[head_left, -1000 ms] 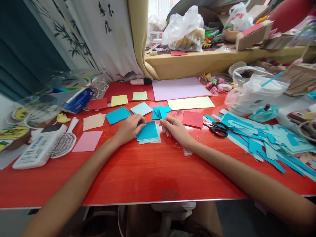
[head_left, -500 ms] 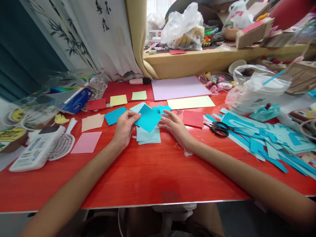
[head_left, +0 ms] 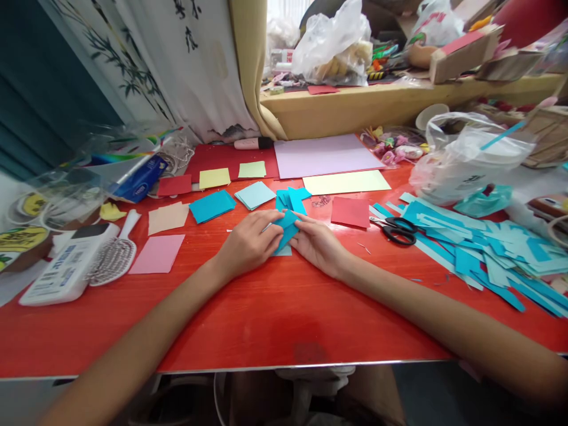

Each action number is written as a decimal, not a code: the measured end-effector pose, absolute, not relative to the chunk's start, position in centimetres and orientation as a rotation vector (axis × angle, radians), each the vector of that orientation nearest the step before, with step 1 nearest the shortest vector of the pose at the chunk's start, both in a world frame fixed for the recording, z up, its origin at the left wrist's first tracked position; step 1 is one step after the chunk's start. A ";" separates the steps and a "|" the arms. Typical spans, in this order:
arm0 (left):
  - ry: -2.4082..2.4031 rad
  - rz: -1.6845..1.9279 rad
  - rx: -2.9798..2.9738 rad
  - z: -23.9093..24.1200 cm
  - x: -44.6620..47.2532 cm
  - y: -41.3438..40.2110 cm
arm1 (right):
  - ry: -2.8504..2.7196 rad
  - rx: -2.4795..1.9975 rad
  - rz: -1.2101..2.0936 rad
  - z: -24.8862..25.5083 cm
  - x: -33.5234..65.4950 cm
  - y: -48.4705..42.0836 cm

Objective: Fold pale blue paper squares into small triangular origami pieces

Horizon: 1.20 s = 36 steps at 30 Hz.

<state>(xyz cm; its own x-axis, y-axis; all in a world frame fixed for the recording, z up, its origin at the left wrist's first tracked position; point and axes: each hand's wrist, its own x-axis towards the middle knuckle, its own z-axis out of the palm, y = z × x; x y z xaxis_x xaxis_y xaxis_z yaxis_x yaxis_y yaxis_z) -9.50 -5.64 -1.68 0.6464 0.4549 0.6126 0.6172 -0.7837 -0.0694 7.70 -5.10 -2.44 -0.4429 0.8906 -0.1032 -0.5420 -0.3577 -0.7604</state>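
Between both hands is a bright blue square of paper (head_left: 289,229), its edge bent over in a fold. My left hand (head_left: 254,238) pinches it from the left, fingers laid across its top. From the right, my right hand (head_left: 320,244) grips the other side with thumb and fingertips. Beneath the hands, a light blue paper square (head_left: 285,251) shows only at one corner. Just beyond lie several small blue paper pieces (head_left: 293,198). A stack of light blue squares (head_left: 254,195) and a stack of blue squares (head_left: 212,206) rest to the left of these.
On the right, black-handled scissors (head_left: 398,229) lie beside a heap of blue paper strips (head_left: 488,242). A red square (head_left: 350,212) is nearer the hands. Leftward are a pink square (head_left: 157,253), a hairbrush (head_left: 114,254) and a white bottle (head_left: 68,266). A lilac sheet (head_left: 326,155) lies behind.
The blue square has come down and is now bent over. My right hand has closed on it, and my left hand has shifted right and lower, covering most of the light blue squares beneath.
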 end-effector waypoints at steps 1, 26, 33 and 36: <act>-0.809 -0.825 -2.613 -1.8 -9.5 -5.6 | -0.820 -0.657 1.931 -2.4 7.7 -5.0; -0.613 -0.713 -2.858 -1.9 -9.6 -5.6 | -0.838 -0.688 2.011 -1.9 8.0 -4.5; -0.589 -0.666 -2.804 -2.0 -9.4 -5.8 | -0.894 -0.670 2.001 -2.3 8.1 -4.3; -0.586 -0.631 -2.779 -2.0 -9.4 -5.7 | -0.895 -0.657 2.008 -2.4 8.1 -4.3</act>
